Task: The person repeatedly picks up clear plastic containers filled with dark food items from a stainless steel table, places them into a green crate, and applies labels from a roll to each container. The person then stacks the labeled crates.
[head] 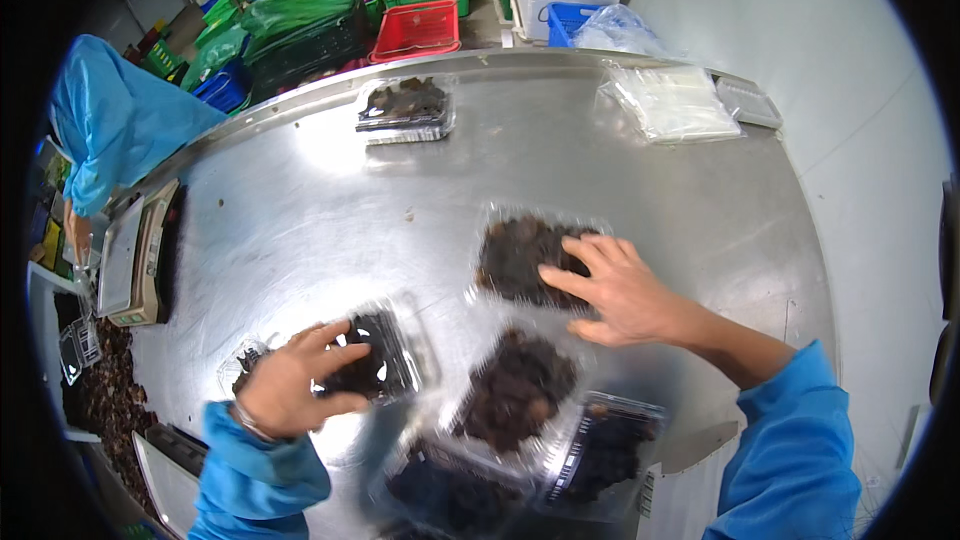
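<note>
Fingers spread, my left hand [296, 382] is over the lid of a clear plastic clamshell box [382, 352] filled with dark brown pieces that look like wood ear mushrooms. A second, partly hidden box [244, 367] lies behind that hand. My right hand [615, 289] has its fingertips over the right part of another filled box [517, 259]; blur hides whether they press on it. Nearer to me, a tilted filled box [517, 390] overlaps a shaded one [450, 491] beneath it. Beside them lies a further box [607, 450] with dark contents.
On the steel table [300, 240] a filled box [409, 109] stands far back, and clear plastic bags [679, 101] lie far right. A weighing scale [131, 262] stands left, near loose mushroom pieces [112, 390] and a blue-sleeved co-worker [120, 112]. A white wall [847, 165] bounds the right.
</note>
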Available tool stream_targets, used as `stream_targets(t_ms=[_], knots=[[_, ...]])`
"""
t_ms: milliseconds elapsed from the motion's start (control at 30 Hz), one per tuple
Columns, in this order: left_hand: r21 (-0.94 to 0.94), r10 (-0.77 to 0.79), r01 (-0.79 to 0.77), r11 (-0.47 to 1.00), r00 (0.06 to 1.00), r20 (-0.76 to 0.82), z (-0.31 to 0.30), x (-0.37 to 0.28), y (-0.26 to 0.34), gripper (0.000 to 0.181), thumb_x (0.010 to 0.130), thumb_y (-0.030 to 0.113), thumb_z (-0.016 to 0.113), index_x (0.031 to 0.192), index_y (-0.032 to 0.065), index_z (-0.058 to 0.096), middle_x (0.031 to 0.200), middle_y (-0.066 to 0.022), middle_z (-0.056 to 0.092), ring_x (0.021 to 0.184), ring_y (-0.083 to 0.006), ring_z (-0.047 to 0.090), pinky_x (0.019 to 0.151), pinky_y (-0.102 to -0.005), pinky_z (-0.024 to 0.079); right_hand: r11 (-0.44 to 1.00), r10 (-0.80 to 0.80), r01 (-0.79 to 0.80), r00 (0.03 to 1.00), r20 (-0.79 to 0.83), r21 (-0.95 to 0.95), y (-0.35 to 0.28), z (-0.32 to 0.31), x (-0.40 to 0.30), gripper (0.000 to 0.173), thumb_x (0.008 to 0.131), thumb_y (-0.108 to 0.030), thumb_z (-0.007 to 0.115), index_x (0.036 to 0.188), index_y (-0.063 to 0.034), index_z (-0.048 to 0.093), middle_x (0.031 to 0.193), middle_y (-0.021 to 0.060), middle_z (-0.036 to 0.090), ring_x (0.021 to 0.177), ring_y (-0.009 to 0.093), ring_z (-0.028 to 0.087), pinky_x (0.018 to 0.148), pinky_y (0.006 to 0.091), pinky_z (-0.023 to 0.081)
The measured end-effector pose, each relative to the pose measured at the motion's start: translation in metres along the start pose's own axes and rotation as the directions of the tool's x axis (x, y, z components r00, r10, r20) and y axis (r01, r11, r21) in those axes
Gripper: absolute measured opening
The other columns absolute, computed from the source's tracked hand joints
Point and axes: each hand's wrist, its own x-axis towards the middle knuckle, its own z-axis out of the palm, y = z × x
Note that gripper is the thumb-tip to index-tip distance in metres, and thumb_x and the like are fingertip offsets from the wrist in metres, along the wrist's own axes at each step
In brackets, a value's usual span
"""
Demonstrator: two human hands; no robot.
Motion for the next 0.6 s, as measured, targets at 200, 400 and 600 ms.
stream_targets(t_ms=[200, 400, 600], knots=[[-0.127, -0.165, 0.122, 0.984, 0.890, -0.424, -0.008, 0.028, -0.100, 0.067, 0.074, 0.046, 0.067, 0.127, 0.0081, 0.049, 0.123, -0.0193, 0.053, 0.116, -0.0366, 0.047, 0.097, -0.0422, 0.039, 0.972, 0.094, -0.042, 0.971, -0.219, 0.231, 0.021, -0.014, 0.143, 0.060, 0.080, -0.040, 0.062, 0.124, -0.0029, 0.048, 0.127, 0.0171, 0.047, 0.117, 0.032, 0.044, 0.098, 0.0393, 0.035], [-0.101, -0.264, 0.244, 0.964, 0.899, -0.349, 0.059, -0.051, -0.159, 0.082, 0.070, 0.066, 0.059, 0.130, 0.0113, 0.047, 0.125, -0.0206, 0.049, 0.117, -0.0398, 0.046, 0.098, -0.0458, 0.037, 0.969, 0.136, -0.180, 0.961, -0.243, -0.171, 0.031, 0.047, 0.283, 0.078, 0.079, -0.060, 0.052, 0.139, -0.0154, 0.030, 0.144, 0.0171, 0.025, 0.134, 0.036, 0.020, 0.104, 0.0558, 0.020], [-0.516, -0.514, 0.295, 0.804, 0.782, -0.354, 0.107, -0.124, -0.135, 0.088, 0.071, 0.055, 0.065, 0.139, 0.0121, 0.031, 0.129, -0.0229, 0.045, 0.121, -0.0373, 0.043, 0.100, -0.0435, 0.035, 0.943, 0.059, -0.144, 0.959, -0.277, -0.299, -0.015, 0.072, 0.210, 0.068, 0.081, -0.052, 0.053, 0.135, -0.0138, 0.037, 0.138, 0.0176, 0.035, 0.125, 0.036, 0.032, 0.098, 0.0511, 0.027]])
